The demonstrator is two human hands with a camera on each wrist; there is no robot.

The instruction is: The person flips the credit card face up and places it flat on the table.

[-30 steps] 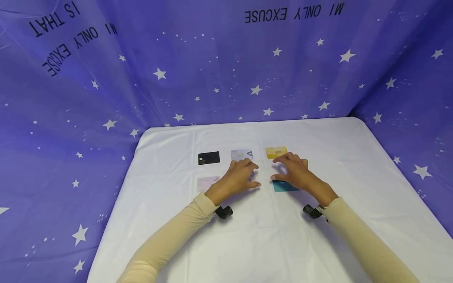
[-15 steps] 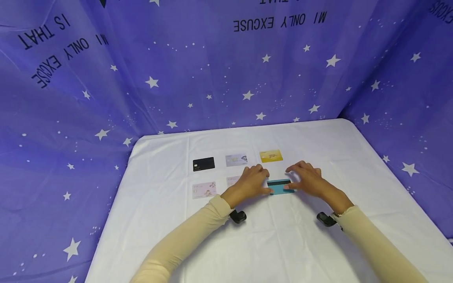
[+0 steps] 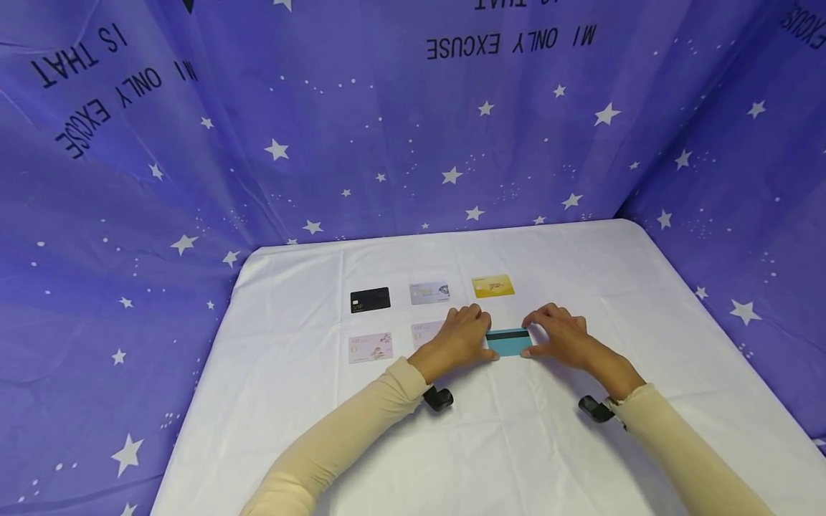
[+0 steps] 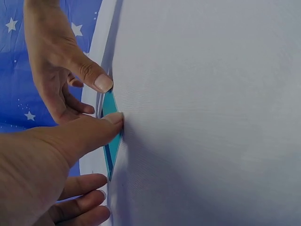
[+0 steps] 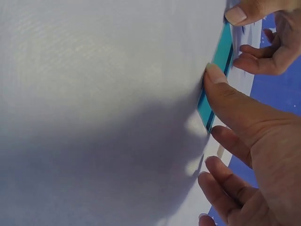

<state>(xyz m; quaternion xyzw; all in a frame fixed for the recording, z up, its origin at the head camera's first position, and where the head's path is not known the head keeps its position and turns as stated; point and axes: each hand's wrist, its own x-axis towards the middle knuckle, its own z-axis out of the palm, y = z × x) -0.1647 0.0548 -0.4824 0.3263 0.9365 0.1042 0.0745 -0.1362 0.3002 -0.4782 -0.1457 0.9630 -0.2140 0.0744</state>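
A teal magnetic-stripe card (image 3: pixel 510 347) lies face down on the white cloth, its dark stripe along the far side. My left hand (image 3: pixel 457 340) grips its left end, thumb at the near edge and index finger at the far corner. At the other end, my right hand (image 3: pixel 566 341) holds it the same way between thumb and index finger. Both wrist views show the thumbs on the near edge of the teal card (image 4: pixel 109 106), with the remaining fingers loosely bent beyond it. Left of the left hand is a pink card (image 3: pixel 426 334), partly hidden by that hand.
Another pink card (image 3: pixel 371 348) lies farther left. Behind these stand in a row a black VIP card (image 3: pixel 371 300), a silver-grey card (image 3: pixel 429 293) and a yellow card (image 3: pixel 493 286). A purple star-patterned curtain (image 3: pixel 387 129) encloses the white-covered table (image 3: pixel 290 287).
Both hands have moved in from over the cards to the teal card's two ends. The right thumb shifted from on top of the card to its near right corner. The head view tilted slightly.
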